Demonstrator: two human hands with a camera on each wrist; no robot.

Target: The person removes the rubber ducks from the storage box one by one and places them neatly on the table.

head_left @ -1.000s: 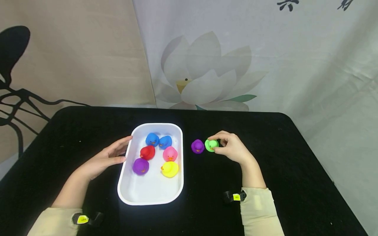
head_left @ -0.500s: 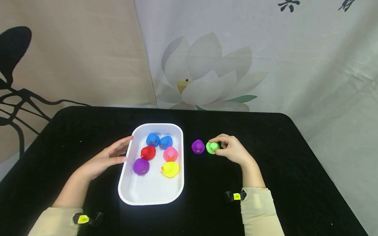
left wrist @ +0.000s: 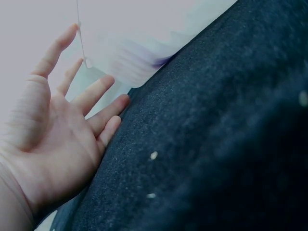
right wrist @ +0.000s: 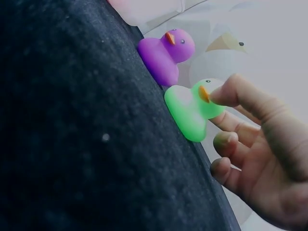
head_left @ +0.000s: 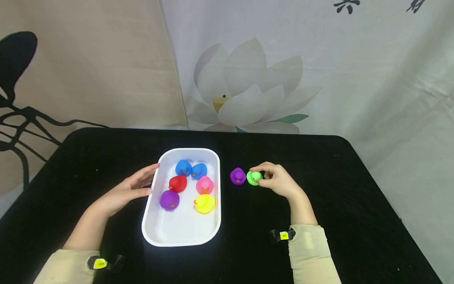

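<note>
A black chair (head_left: 17,63) is standing at the far left, a beige cloth (head_left: 103,63) is hanging beside it, and a white cloth (head_left: 358,79) is carrying a printed lotus (head_left: 248,85) and dark characters. In front, a black table (head_left: 255,244) is spreading across, with pale specks dotting its nap. The left hand (head_left: 129,187) is reaching in from a pale sleeve, lying open with fingers extended and thumb apart, and is touching the left rim of the tray (head_left: 177,234) without gripping anything. Inside the white tray, the left purple duck (head_left: 169,200), red duck (head_left: 177,184), left blue duck (head_left: 183,168), right blue duck (head_left: 199,171), pink duck (head_left: 204,185) and yellow duck (head_left: 204,204) are sitting. Right of the tray, the right purple duck (head_left: 238,176) is sitting on the table, just beside the green duck (head_left: 253,178), which is standing upright there. The right hand (head_left: 280,180) is pinching the green duck between thumb and forefinger, its other fingers curling loosely behind.
</note>
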